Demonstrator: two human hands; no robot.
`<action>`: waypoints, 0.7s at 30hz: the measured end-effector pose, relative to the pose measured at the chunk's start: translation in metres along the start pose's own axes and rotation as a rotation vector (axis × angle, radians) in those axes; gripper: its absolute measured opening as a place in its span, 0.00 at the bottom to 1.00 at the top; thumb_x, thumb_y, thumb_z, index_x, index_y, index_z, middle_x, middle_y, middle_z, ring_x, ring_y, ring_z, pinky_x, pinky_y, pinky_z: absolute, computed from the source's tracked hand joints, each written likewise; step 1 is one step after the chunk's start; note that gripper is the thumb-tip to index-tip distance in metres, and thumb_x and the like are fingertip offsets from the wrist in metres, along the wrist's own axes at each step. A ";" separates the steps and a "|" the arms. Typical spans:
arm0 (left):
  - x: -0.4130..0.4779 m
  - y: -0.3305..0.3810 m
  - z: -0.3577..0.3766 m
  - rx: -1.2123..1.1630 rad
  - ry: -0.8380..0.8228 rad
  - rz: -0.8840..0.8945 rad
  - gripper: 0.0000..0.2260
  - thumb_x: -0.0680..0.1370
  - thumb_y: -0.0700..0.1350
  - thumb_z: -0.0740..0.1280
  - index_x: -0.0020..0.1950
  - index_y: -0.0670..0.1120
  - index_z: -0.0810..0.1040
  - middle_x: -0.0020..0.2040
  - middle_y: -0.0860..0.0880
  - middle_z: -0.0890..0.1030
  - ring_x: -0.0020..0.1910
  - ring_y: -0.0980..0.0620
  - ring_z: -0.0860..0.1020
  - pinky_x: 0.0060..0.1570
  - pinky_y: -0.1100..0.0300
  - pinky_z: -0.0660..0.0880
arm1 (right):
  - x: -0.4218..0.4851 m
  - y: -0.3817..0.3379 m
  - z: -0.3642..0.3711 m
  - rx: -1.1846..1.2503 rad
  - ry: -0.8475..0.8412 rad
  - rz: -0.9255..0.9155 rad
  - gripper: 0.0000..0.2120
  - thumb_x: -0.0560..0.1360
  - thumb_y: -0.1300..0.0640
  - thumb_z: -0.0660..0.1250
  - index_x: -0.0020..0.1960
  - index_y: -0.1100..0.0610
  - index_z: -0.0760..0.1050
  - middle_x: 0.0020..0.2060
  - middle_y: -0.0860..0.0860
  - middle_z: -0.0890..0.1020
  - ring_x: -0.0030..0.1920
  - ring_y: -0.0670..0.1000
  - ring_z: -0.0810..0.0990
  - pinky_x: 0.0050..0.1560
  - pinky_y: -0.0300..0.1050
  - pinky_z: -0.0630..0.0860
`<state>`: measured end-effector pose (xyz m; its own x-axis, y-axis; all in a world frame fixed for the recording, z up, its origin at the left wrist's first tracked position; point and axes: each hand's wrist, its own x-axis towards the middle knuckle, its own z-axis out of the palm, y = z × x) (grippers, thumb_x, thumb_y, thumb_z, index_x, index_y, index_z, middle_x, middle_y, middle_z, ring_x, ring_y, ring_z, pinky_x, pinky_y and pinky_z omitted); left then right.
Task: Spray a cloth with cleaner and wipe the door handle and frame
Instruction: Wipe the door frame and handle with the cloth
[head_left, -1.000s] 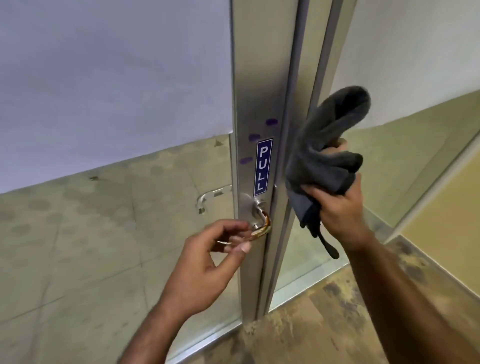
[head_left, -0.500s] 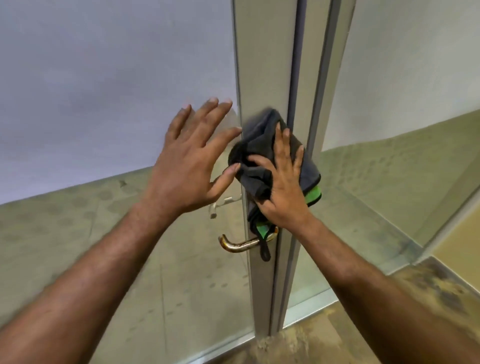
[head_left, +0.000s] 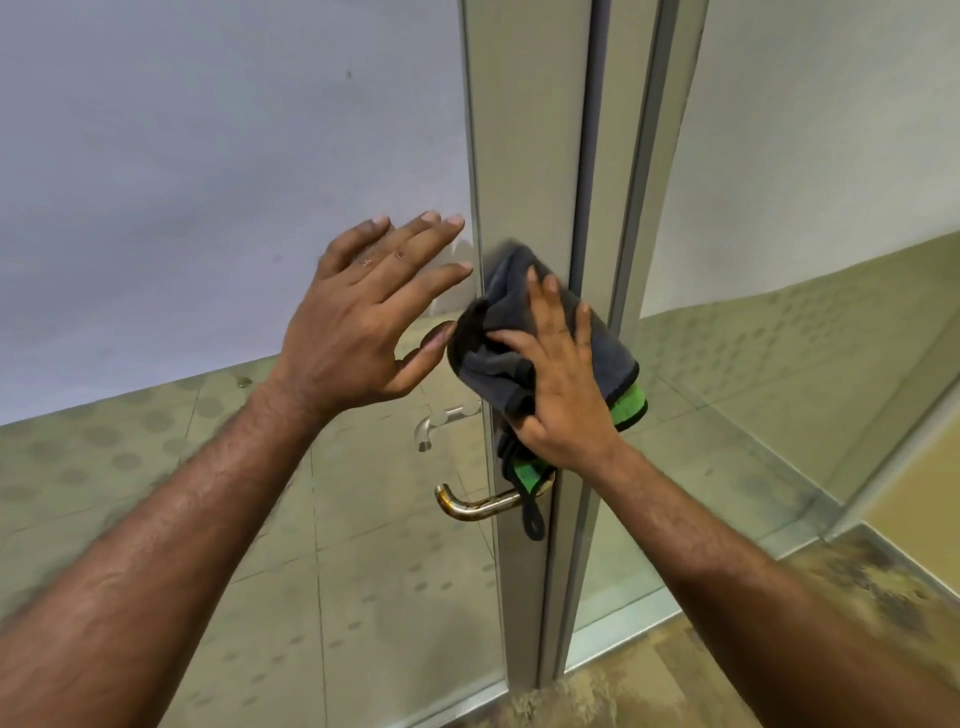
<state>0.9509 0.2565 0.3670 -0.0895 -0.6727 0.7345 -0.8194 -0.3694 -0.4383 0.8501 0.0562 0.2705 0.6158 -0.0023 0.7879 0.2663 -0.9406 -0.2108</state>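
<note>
A grey cloth with a green underside (head_left: 613, 358) is pressed against the silver metal door frame (head_left: 524, 130) by my right hand (head_left: 558, 379), palm flat and fingers spread on top of it. The cloth covers the frame just above the brass lever handle (head_left: 475, 506), and a dark loop of it hangs beside the handle's base. My left hand (head_left: 366, 317) lies flat with fingers apart on the frosted glass pane (head_left: 208, 156), just left of the frame and the cloth. No spray bottle is in view.
A second handle (head_left: 439, 423) shows through the glass on the far side. Another glass panel (head_left: 805, 260) stands to the right of the frame. Worn, stained flooring (head_left: 675, 675) runs along the bottom right.
A second ago my left hand was at the lever handle and my right held the cloth off the frame. Now the left rests flat on the glass and the right presses the cloth on the frame.
</note>
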 end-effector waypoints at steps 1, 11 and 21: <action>-0.001 -0.001 0.002 -0.001 0.019 0.006 0.20 0.82 0.52 0.63 0.70 0.42 0.76 0.77 0.40 0.69 0.76 0.43 0.70 0.74 0.43 0.63 | -0.007 0.007 -0.003 -0.055 -0.055 -0.033 0.28 0.68 0.57 0.68 0.68 0.51 0.71 0.81 0.54 0.48 0.82 0.55 0.43 0.78 0.62 0.35; -0.002 0.001 0.009 0.065 0.073 0.012 0.21 0.82 0.53 0.61 0.73 0.44 0.72 0.78 0.40 0.68 0.75 0.43 0.71 0.75 0.44 0.62 | 0.010 0.007 -0.002 0.049 0.204 0.107 0.27 0.71 0.55 0.73 0.67 0.53 0.69 0.81 0.59 0.52 0.82 0.57 0.44 0.80 0.59 0.41; -0.003 0.001 0.013 0.112 0.050 -0.005 0.23 0.82 0.54 0.62 0.73 0.44 0.73 0.78 0.43 0.68 0.77 0.44 0.68 0.76 0.44 0.61 | -0.019 0.031 -0.015 -0.048 0.071 0.137 0.27 0.74 0.54 0.70 0.72 0.52 0.70 0.81 0.58 0.53 0.82 0.54 0.45 0.80 0.60 0.43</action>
<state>0.9577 0.2497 0.3571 -0.1158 -0.6387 0.7607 -0.7516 -0.4443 -0.4875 0.8357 0.0218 0.2580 0.5892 -0.1540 0.7932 0.1470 -0.9449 -0.2926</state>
